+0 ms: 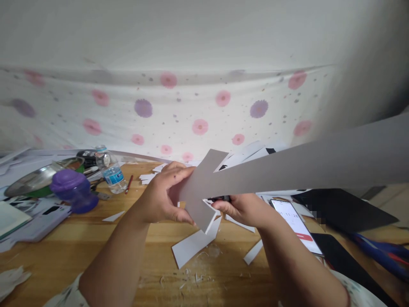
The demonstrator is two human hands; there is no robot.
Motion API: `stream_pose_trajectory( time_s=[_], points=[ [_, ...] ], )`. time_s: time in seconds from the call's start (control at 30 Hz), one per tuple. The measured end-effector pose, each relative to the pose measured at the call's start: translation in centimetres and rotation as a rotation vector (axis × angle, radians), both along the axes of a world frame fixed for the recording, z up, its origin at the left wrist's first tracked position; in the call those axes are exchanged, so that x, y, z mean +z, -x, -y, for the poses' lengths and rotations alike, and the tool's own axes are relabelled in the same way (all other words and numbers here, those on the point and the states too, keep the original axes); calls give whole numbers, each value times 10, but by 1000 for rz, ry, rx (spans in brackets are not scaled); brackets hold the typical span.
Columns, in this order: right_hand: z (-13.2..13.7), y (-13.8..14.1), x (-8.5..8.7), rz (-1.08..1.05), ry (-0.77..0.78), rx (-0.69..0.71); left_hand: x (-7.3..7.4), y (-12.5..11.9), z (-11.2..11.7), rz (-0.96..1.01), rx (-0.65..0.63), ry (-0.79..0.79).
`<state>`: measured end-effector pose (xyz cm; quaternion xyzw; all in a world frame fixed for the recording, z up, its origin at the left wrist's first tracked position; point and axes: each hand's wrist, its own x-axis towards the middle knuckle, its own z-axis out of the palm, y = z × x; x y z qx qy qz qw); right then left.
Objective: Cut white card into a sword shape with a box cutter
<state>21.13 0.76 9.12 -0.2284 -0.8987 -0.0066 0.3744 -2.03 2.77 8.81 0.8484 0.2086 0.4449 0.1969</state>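
My left hand [166,194] grips the left end of a large grey cardboard sheet [287,166] that stretches up and to the right, past the frame's edge. Thumb and fingers pinch its lower corner. My right hand [244,209] is closed on a small dark tool [220,198], probably scissors or a cutter, set at the sheet's lower edge; most of the tool is hidden. White offcuts [194,243] lie on the wooden table [96,243] below both hands.
A water bottle [111,170], a purple lidded cup [72,187], a metal bowl [38,179] and a notebook [9,217] sit at the left. A phone [297,224] and black sheets [345,209] lie at the right. A floral cloth [191,115] hangs behind.
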Motion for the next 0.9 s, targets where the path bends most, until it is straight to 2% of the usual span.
stream_pose_trajectory(
  time_s=[0.2, 0.4, 0.63, 0.9],
  points=[
    [-2, -5, 1, -180, -184, -12, 0, -1, 1, 30, 89, -170],
    [0, -3, 2, -135, -240, -33, 4, -1, 2, 20, 119, -259],
    [-4, -3, -7, -60, -255, -63, 8, -1, 6, -9, 144, -271],
    [-6, -6, -16, -35, -291, -75, 10, -3, 9, -21, 97, -285]
  ],
)
